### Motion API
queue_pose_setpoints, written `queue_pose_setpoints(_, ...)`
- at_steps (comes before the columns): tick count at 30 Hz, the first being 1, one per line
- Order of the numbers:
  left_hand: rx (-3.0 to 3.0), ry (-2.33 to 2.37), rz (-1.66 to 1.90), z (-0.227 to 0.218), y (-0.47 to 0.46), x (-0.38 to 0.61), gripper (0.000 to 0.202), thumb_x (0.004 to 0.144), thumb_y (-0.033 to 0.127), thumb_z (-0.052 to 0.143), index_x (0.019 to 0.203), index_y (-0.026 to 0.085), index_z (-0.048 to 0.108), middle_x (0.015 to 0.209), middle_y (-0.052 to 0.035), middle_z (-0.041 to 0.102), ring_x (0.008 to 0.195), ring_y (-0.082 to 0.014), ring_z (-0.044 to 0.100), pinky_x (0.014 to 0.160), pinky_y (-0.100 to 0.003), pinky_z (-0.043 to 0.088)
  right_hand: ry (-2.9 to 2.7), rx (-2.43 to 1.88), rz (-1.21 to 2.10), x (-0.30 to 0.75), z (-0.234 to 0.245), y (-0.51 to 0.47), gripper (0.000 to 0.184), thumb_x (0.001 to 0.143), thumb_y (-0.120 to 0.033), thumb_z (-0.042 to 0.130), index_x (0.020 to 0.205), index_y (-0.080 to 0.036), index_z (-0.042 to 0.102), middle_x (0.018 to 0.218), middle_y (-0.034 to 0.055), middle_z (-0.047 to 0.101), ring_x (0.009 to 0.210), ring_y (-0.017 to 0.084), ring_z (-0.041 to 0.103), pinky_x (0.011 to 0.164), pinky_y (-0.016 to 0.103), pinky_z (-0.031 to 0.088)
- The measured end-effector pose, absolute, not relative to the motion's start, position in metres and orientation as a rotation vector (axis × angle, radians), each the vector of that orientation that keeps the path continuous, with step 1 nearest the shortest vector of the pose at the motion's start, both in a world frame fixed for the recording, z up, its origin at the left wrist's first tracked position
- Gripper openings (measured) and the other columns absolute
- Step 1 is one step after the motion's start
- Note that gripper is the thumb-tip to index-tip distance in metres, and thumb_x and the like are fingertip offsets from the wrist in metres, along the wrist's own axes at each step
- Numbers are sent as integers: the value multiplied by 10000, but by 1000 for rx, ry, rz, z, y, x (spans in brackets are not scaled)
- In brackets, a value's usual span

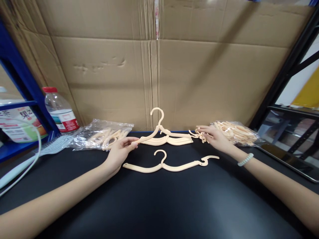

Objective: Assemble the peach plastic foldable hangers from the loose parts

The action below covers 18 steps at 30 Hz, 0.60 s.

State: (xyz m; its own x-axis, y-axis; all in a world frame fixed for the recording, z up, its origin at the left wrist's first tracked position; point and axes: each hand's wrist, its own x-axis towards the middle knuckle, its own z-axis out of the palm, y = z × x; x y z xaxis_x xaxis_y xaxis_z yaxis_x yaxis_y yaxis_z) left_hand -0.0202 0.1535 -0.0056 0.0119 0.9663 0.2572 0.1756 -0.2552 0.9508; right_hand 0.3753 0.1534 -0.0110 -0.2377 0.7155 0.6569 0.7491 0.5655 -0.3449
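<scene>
My left hand point(123, 150) pinches the left end of a cream-coloured clothes hanger point(150, 135), which is raised with its hook pointing up. Behind and below it lies a stack of similar hanger arms point(169, 141), partly covered. At the stack's right end, my right hand point(216, 137) reaches over a small heap of cream hook-shaped pieces point(201, 135); its fingertips touch the heap, and whether they grip a piece cannot be made out. Nearer to me, a second hanger point(146, 169) lies flat on the black tabletop, with a curved piece point(208, 160) at its right end.
Clear plastic bags of cream parts lie at the left point(99, 134) and right point(236, 132). A pale hairbrush point(56, 145), a white cable point(39, 146) and a red-capped bottle point(59, 111) are at left. A dark glossy panel point(289, 142) stands right. Cardboard point(112, 66) walls the back.
</scene>
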Motion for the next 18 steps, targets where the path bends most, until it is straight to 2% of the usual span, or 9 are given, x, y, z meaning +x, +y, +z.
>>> queue_pose_setpoints(2, 1534, 1214, 1329, -5, 152, -19, 346, 600, 388, 731, 864, 169, 693, 776, -42, 689, 759, -196, 626, 748, -326, 504, -1685, -1164, 167, 374, -5, 147, 274, 842, -210, 523, 1046, -225, 706, 1248, 77, 633, 1102, 260, 592, 968, 504, 463)
queue_pose_setpoints(4, 1538, 1213, 1336, -5, 149, -17, 335, 605, 388, 729, 856, 169, 688, 777, -42, 690, 754, -196, 630, 729, -320, 509, -1417, -1111, 421, 371, 1, 139, 255, 799, -247, 604, 1030, -226, 711, 1256, 77, 628, 1055, 255, 623, 947, 477, 487)
queue_pose_setpoints(7, 1547, 1210, 1330, -5, 144, -14, 310, 617, 370, 719, 851, 169, 685, 774, -46, 694, 748, -198, 635, 701, -313, 514, -1195, -994, 716, 361, 7, 125, 271, 723, -284, 720, 988, -228, 725, 1169, 70, 673, 974, 236, 659, 962, 444, 490)
queue_pose_setpoints(12, 1573, 1188, 1324, -5, 139, -9, 275, 625, 335, 706, 842, 167, 682, 754, -32, 684, 722, -181, 623, 697, -299, 505, -1121, -866, 844, 338, 13, 108, 182, 708, -383, 768, 768, -219, 715, 961, 55, 715, 985, 228, 650, 1017, 429, 454)
queue_pose_setpoints(15, 1561, 1186, 1335, -5, 139, -9, 274, 617, 330, 707, 839, 173, 675, 755, -22, 678, 719, -175, 617, 698, -291, 499, -1094, -879, 870, 327, 10, 103, 195, 704, -368, 784, 777, -226, 672, 871, 33, 698, 878, 191, 654, 944, 403, 504)
queue_pose_setpoints(18, 1547, 1192, 1337, -5, 138, -9, 278, 606, 325, 709, 837, 176, 667, 771, -22, 681, 736, -179, 620, 722, -296, 499, -1053, -931, 927, 322, 3, 100, 311, 621, -299, 843, 849, -226, 644, 848, 14, 668, 802, 157, 644, 851, 343, 545)
